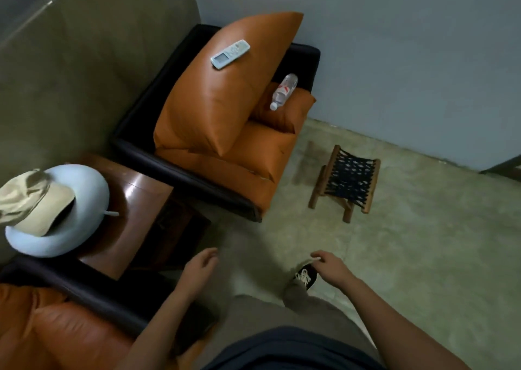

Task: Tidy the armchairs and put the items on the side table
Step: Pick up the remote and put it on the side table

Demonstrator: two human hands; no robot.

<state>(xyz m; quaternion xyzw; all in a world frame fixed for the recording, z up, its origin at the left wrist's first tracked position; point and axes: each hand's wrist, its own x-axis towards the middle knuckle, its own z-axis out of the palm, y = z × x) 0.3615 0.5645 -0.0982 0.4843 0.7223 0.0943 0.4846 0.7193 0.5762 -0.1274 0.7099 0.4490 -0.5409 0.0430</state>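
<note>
A white remote control (230,54) is seen lying on the large orange cushion (217,87) of the far armchair (158,133), and a clear water bottle (284,91) is seen resting on a smaller cushion (287,113) beside it. The wooden bench (135,209) is occupied by a light-blue neck pillow (84,189) with a beige cap (36,200) laid on top. The left hand (200,268) and right hand (329,265) are held loosely spread above the floor, nothing gripped.
</note>
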